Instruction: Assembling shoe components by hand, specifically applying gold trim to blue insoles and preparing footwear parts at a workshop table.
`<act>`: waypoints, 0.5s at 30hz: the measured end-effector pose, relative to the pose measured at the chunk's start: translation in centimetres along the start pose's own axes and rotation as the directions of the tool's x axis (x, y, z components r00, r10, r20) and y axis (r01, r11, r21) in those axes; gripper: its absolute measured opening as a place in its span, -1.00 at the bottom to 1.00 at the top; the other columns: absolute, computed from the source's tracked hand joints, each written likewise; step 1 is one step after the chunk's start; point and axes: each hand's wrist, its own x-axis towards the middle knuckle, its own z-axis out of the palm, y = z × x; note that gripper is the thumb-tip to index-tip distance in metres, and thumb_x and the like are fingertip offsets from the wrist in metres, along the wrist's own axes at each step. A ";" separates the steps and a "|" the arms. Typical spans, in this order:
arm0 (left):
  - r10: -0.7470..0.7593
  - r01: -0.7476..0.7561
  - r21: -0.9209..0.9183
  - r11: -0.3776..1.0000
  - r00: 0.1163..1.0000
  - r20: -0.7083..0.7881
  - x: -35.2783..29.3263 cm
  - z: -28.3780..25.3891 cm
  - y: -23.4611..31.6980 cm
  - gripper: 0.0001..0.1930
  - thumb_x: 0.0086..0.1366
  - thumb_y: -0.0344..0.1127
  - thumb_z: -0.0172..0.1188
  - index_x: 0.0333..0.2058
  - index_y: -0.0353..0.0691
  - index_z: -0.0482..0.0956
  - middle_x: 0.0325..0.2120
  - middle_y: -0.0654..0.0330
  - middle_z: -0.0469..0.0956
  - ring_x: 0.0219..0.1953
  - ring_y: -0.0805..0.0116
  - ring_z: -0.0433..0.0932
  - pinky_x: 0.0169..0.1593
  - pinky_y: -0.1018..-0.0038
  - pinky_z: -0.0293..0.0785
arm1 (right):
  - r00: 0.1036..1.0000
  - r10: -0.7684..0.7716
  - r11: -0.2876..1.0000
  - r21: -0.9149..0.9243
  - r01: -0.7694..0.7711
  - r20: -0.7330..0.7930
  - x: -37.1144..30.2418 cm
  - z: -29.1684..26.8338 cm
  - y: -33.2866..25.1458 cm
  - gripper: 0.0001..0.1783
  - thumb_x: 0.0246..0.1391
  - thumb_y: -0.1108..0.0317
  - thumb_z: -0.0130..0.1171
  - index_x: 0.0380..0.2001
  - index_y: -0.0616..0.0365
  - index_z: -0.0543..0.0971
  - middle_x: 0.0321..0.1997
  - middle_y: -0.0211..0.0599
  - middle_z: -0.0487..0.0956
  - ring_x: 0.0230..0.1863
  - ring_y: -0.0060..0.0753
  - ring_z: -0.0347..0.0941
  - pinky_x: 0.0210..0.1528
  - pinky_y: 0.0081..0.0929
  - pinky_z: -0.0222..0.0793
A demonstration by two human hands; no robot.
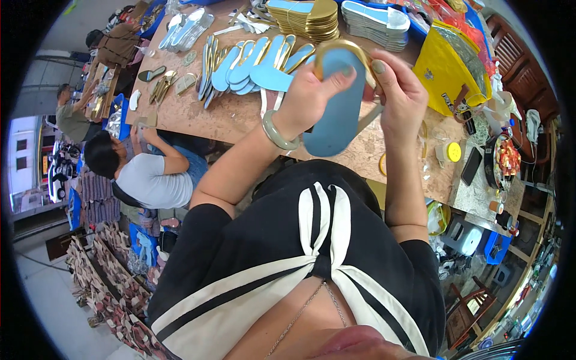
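Above the table I hold a blue insole (333,123) with a gold rim curving round its far end. My left hand (309,99), with a pale bangle at the wrist, grips it from the left with the thumb pressed on its blue face. Against the gold rim at the far right, my right hand (399,90) is closed, thumb and fingers pinching the edge. What lies under the fingertips is partly hidden. Just beyond my left hand, several blue and gold insoles (243,66) lie fanned out on the wooden table (180,111).
At the back stand a gold insole stack (309,18) and a silver one (377,27). A yellow bag (447,69) sits to the right, near a yellow-lidded jar (449,152) and a black phone (472,166). Another person (153,174) works seated at the left.
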 end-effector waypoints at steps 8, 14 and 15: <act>0.137 -0.152 -0.158 0.976 0.985 -0.102 -0.4 0.9 0.7 -0.66 0.34 -0.16 -0.03 -0.10 -0.35 0.43 -0.19 0.02 0.54 -0.17 0.32 0.54 -0.12 0.45 0.51 | 0.944 -0.306 0.874 -0.357 0.329 0.121 -2.4 0.1 1.9 -0.81 0.00 0.49 0.22 -0.26 0.25 0.62 -0.41 -0.41 0.59 -0.49 -0.72 0.35 -0.45 -0.76 0.23; 0.162 -0.179 -0.178 0.968 0.981 -0.108 -1.1 1.0 0.4 -0.66 0.32 -0.19 0.01 -0.12 -0.39 0.42 -0.15 -0.08 0.51 -0.09 0.17 0.52 -0.02 0.31 0.47 | 0.974 -0.202 0.916 -0.330 0.226 0.107 -2.9 0.5 1.9 -0.84 0.02 0.46 0.21 -0.30 0.26 0.62 -0.44 -0.43 0.58 -0.43 -0.68 0.42 -0.37 -0.73 0.30; 0.170 -0.195 -0.184 0.963 0.975 -0.143 -1.2 1.2 0.3 -0.69 0.30 -0.23 0.05 -0.14 -0.39 0.43 -0.18 -0.07 0.53 -0.11 0.17 0.53 -0.03 0.31 0.48 | 0.978 -0.173 0.915 -0.349 0.204 0.119 -3.0 0.7 1.8 -0.85 0.03 0.45 0.21 -0.31 0.27 0.61 -0.43 -0.43 0.58 -0.41 -0.69 0.42 -0.35 -0.73 0.31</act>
